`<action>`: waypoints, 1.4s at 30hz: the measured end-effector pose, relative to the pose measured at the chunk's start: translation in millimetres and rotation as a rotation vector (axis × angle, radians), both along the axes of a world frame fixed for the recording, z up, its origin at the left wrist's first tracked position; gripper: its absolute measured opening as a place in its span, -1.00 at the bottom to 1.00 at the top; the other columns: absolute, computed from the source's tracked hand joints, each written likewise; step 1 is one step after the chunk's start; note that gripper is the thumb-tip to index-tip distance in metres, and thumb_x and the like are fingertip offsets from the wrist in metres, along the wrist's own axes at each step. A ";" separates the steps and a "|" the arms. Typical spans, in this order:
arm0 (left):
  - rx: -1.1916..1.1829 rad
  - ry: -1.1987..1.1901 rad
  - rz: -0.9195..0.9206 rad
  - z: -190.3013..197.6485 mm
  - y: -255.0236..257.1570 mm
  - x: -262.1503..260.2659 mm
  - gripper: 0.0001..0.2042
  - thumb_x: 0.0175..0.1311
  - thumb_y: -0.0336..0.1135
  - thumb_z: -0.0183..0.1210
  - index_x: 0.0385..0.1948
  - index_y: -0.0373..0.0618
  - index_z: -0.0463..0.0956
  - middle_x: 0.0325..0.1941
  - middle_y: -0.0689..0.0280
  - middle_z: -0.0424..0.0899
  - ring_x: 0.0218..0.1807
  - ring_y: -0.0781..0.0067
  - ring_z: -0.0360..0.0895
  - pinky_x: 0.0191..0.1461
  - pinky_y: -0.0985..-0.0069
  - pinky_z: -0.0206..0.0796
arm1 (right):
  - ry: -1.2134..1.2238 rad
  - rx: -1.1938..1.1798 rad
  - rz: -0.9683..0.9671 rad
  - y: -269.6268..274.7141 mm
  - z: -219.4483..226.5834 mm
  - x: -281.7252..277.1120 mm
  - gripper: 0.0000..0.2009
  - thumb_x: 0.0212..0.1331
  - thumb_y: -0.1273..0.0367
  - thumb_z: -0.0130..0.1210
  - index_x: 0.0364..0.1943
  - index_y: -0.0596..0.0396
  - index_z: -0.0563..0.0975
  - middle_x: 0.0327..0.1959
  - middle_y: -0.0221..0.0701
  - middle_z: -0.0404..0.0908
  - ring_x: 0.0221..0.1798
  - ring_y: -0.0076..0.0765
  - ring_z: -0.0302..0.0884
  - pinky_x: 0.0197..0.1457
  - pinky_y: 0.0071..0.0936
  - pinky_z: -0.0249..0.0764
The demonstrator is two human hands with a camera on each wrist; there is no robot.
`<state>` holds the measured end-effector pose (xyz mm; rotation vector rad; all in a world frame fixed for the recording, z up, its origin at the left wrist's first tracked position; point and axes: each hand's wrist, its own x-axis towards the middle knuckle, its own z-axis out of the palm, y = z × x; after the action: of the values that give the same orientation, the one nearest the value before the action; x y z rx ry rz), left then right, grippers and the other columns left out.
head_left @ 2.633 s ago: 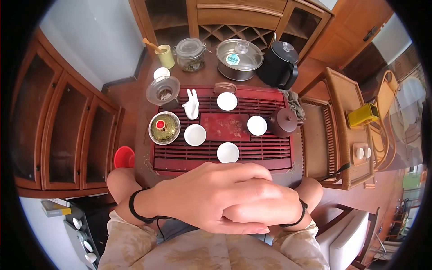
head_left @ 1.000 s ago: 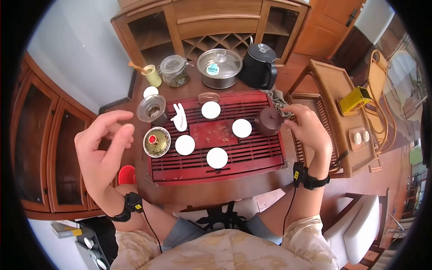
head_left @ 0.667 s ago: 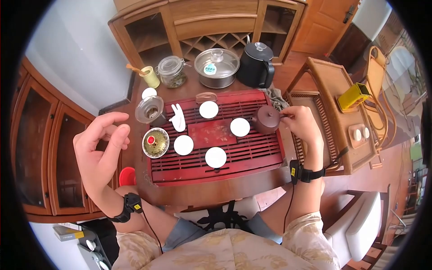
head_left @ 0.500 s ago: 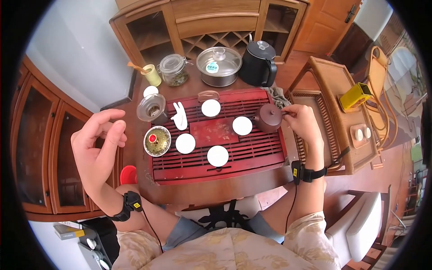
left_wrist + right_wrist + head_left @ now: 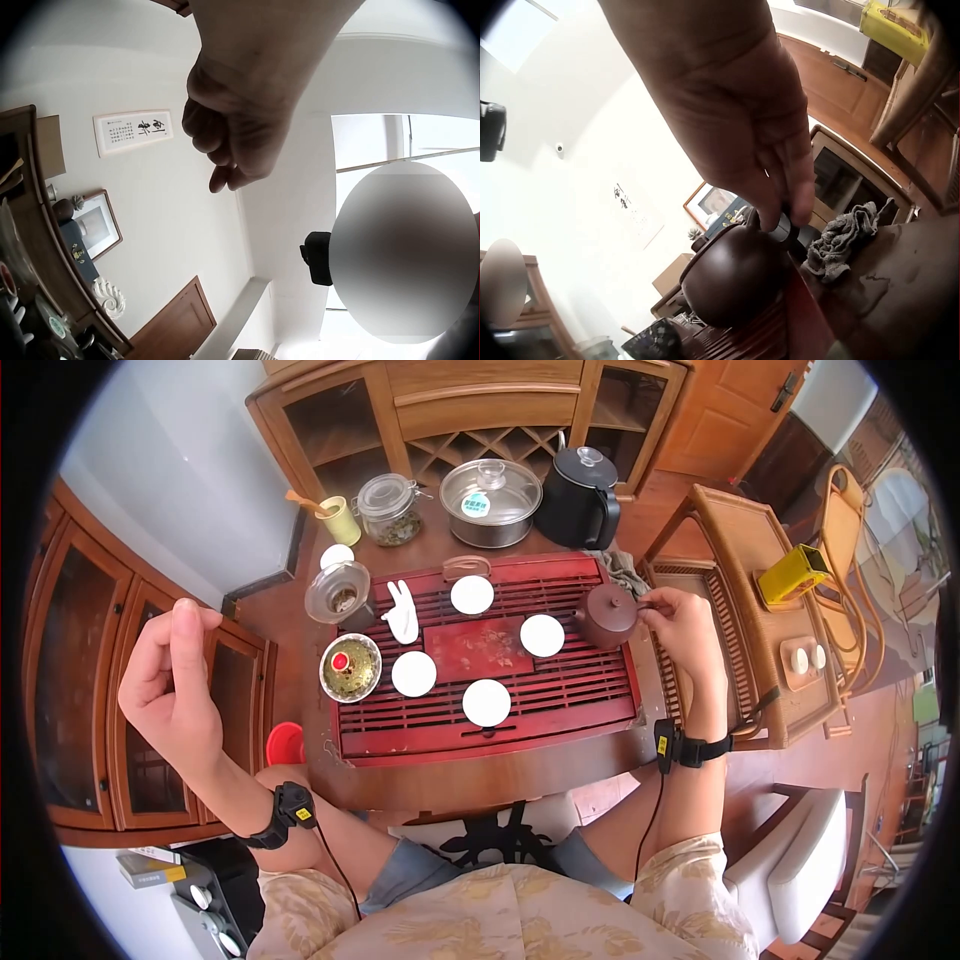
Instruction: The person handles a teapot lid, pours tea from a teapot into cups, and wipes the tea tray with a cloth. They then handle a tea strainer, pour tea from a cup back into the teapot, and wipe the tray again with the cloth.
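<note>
My right hand pinches the handle of a dark brown clay teapot at the right end of a red slatted tea tray. In the right wrist view, thumb and fingers meet on that handle, and the round teapot body sits below and to the left. Off to the left, my left hand is raised beside the table with its fingers curled, holding nothing. Several white cups stand on the tray. Near its left end are a white hand-shaped figurine and a lidded bowl with a red knob.
Behind the tray stand a glass jar, a glass-lidded pot and a black kettle. A glass strainer vessel is at back left. A grey cloth lies behind the teapot. A rattan cart is at right.
From being clasped together, my hands have parted. The right one has taken the teapot's handle and the teapot has shifted slightly right. My left hand has moved left and curled tighter.
</note>
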<state>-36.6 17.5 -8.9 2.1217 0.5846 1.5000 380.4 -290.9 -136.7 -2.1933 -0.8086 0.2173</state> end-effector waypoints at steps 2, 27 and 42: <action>0.016 -0.012 0.018 -1.2 0.2 3.7 -0.81 0.67 -0.39 0.30 -0.17 -0.32 0.80 -0.36 0.55 0.69 -0.45 0.93 0.19 -0.34 0.74 -0.10 | 0.012 0.004 -0.010 0.3 -0.3 -0.5 -0.77 0.30 0.50 0.36 0.00 0.25 0.80 -0.25 -0.03 0.88 -0.16 -0.13 0.91 -0.01 -0.29 0.72; 0.027 -0.016 0.005 -0.3 -1.6 -0.9 -0.83 0.65 -0.40 0.32 -0.15 -0.31 0.81 -0.34 0.50 0.75 -0.49 0.91 0.18 -0.38 0.73 -0.10 | -0.342 0.199 0.125 11.6 12.4 -13.7 -0.66 0.33 0.48 0.37 0.17 0.13 0.72 0.06 -0.07 0.79 0.10 0.00 0.77 0.23 -0.22 0.68; 0.026 0.012 -0.026 -2.8 -4.9 5.5 -0.85 0.65 -0.43 0.32 -0.13 -0.31 0.80 -0.24 0.41 0.83 -0.45 0.89 0.26 -0.36 0.74 -0.02 | -0.466 0.091 0.600 62.5 2.7 -78.2 -0.26 0.02 0.28 0.67 0.36 0.13 0.62 0.33 0.00 0.67 0.54 0.16 0.49 0.83 0.20 0.17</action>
<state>-31.1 12.5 -11.7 2.1517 0.5424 1.4893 302.2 -228.4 -134.1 -1.8806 -1.6957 -0.0471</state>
